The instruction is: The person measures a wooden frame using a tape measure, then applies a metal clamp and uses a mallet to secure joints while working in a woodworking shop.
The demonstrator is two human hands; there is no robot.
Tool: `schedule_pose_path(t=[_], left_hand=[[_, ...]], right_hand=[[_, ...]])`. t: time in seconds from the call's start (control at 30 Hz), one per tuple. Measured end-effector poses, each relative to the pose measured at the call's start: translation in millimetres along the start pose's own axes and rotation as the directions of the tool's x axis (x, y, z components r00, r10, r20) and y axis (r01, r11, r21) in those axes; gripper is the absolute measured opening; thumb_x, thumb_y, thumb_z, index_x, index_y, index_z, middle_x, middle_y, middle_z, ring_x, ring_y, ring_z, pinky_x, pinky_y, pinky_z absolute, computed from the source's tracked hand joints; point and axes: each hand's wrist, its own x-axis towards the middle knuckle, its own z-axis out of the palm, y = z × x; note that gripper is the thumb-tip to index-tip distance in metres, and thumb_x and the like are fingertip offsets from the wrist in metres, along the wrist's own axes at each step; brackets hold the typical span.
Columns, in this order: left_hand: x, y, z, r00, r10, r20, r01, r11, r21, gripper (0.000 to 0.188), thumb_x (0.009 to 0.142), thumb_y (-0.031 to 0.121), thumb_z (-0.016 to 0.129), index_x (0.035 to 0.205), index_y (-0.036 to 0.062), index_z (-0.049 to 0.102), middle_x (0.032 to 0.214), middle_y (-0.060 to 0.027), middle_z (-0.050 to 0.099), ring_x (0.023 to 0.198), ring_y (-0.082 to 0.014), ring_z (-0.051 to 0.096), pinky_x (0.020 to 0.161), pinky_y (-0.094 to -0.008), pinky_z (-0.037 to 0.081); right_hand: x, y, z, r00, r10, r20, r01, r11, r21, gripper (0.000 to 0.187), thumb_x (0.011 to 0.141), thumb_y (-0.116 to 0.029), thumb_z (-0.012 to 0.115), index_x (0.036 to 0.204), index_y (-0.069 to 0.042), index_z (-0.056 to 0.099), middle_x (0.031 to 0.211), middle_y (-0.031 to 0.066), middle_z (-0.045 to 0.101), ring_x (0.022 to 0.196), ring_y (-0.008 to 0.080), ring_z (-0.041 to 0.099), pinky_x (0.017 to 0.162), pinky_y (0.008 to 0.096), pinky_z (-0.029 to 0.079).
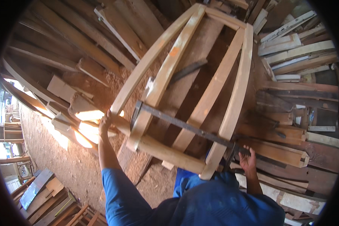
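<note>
A light-coloured wooden frame (235,101) stretches away from my body, with long curved rails and a rounded crosspiece (169,153) at its near end. My left hand (106,121) is closed round the near end of the outer left rail (139,73), where a short crosspiece meets it. Across the near part of the frame lies a dark metal bar clamp (180,123), one jaw against a left rail and its other end past the right rail. At that right end my right hand (248,160) has its fingers curled on the clamp; the exact grip is partly hidden.
Under the frame lie boards and a dark bar (189,70). Stacked timber (301,52) lines the right side, and long planks (71,34) lean at the far left. Sawdust covers the floor (79,162). More wood pieces (45,192) lie at lower left.
</note>
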Motion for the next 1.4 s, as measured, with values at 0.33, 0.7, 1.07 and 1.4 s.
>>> schedule_pose_path(t=[0.33,0.7,1.07,1.4], left_hand=[[-80.3,34.7,-44.7,0.892,-0.399,-0.213,0.378,0.916,-0.137,0.052,0.104,0.037,0.033,0.137,-0.0011,0.046,0.144,-0.0281,0.041,0.138,-0.0463,0.031,0.118,-0.0511,0.021],[-23.9,51.1,-39.0,0.988,-0.154,0.014,0.155,0.988,-0.022,0.047,0.105,0.036,0.032,0.135,0.0058,0.05,0.13,-0.0255,0.056,0.119,-0.0428,0.053,0.102,-0.0501,0.041],[19.3,82.5,-86.4,0.939,-0.304,0.16,0.342,0.874,-0.344,0.051,0.103,0.047,0.03,0.121,0.0072,0.057,0.111,-0.0276,0.062,0.102,-0.047,0.058,0.089,-0.055,0.045],[13.9,160.9,-115.6,0.904,-0.386,0.185,0.42,0.881,-0.216,0.085,0.09,0.069,0.039,0.136,-0.0014,0.043,0.115,-0.0367,0.057,0.11,-0.0505,0.055,0.097,-0.0539,0.042]], right_hand=[[6.3,-7.5,-12.6,0.988,0.098,-0.118,-0.098,0.995,0.006,0.019,0.095,-0.022,0.06,0.105,-0.007,0.065,0.115,0.009,0.07,0.101,0.0271,0.07,0.088,0.0482,0.06],[-8.1,-1.3,13.4,0.988,0.048,-0.144,-0.056,0.997,-0.054,0.014,0.097,-0.02,0.059,0.104,-0.008,0.063,0.115,0.0063,0.068,0.1,0.0256,0.07,0.086,0.047,0.061],[-3.5,60.2,40.6,0.972,0.034,-0.233,-0.035,0.999,0.001,0.016,0.096,-0.024,0.059,0.104,-0.01,0.062,0.109,0.0043,0.069,0.095,0.025,0.07,0.085,0.0428,0.062],[-15.0,101.6,81.7,0.94,0.307,-0.15,-0.341,0.809,-0.48,0.041,0.094,-0.042,0.06,0.115,-0.007,0.06,0.114,0.0097,0.065,0.101,0.0287,0.063,0.093,0.0422,0.051]])
